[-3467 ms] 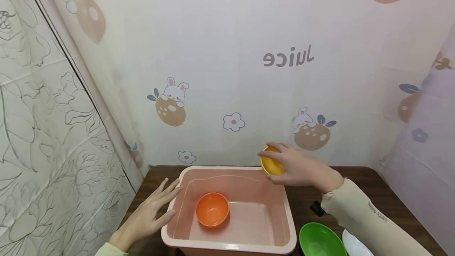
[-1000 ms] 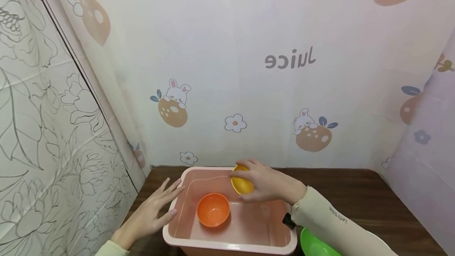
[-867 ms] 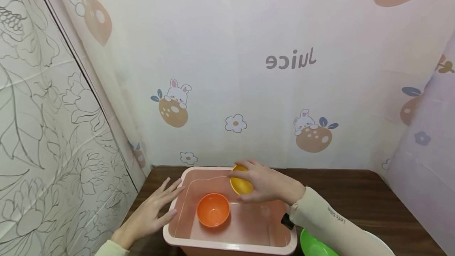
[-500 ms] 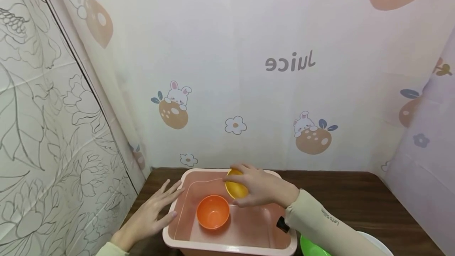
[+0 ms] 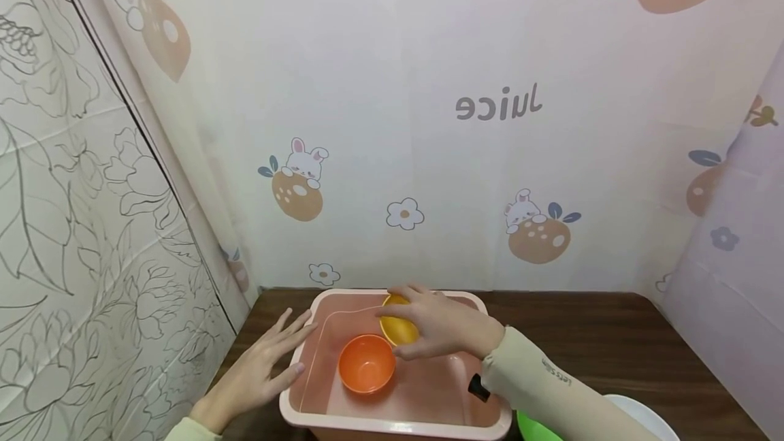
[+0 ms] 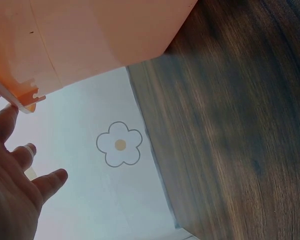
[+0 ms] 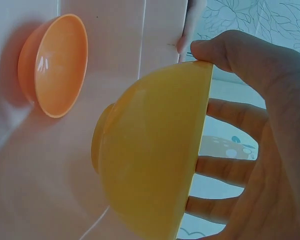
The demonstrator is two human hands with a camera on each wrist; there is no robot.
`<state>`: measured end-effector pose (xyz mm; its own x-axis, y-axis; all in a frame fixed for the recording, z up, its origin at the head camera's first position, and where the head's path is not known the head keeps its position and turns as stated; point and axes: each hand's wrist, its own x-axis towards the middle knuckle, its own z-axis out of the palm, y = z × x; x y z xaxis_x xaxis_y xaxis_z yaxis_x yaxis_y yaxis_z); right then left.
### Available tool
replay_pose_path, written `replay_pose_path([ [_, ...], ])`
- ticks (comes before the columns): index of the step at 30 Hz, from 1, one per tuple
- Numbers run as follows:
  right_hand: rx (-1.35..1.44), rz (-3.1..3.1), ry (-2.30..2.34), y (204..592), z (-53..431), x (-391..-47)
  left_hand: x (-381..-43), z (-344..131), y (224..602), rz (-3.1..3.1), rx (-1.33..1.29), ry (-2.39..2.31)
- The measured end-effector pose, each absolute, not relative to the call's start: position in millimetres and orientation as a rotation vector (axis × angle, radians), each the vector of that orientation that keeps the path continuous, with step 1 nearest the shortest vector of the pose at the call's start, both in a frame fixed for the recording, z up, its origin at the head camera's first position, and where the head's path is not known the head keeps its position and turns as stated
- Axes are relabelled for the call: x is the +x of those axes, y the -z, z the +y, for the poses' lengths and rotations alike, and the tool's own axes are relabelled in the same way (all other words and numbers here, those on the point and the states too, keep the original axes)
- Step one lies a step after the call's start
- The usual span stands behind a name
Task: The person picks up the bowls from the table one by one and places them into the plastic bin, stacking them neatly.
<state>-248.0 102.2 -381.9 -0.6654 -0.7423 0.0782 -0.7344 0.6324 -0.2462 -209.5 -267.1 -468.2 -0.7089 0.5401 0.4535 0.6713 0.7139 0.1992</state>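
Observation:
My right hand (image 5: 444, 322) grips a yellow bowl (image 5: 398, 327) by its rim, over the far part of a pink plastic tub (image 5: 398, 426). In the right wrist view the yellow bowl (image 7: 150, 145) is seen from its outer side, thumb and fingers along its edge. An orange bowl (image 5: 367, 364) stands upright on the tub's floor, left of the middle, close to the yellow one. My left hand (image 5: 260, 366) rests with spread fingers on the tub's left rim. In the left wrist view the fingers of this hand (image 6: 12, 180) touch the tub's edge.
Right of the tub, a green bowl (image 5: 535, 429) and a white dish (image 5: 643, 416) are partly hidden by my right sleeve (image 5: 545, 380). Everything stands on a dark wooden table (image 5: 588, 329). Printed cloth (image 5: 367, 87) hangs behind it and at both sides.
The right hand has carried the yellow bowl left, from above the tub's far right corner to behind the orange bowl, and lower. The left hand stays on the rim.

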Motion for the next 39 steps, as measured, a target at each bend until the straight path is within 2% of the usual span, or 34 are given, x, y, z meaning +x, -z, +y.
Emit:
replay_pose_path([
  [16,-1.368,2.81,0.352,390.9,86.0,-244.5,-208.7,-267.1,468.4,-2.56,-0.933,0.492],
  [27,-1.337,2.745,0.356,393.4,73.3,-243.8,-208.0,-267.5,467.9,-2.572,-0.927,0.5],
  [39,-1.495,2.716,0.327,402.6,60.6,-251.6,-209.3,-267.4,467.3,-2.571,-0.93,0.499],
])
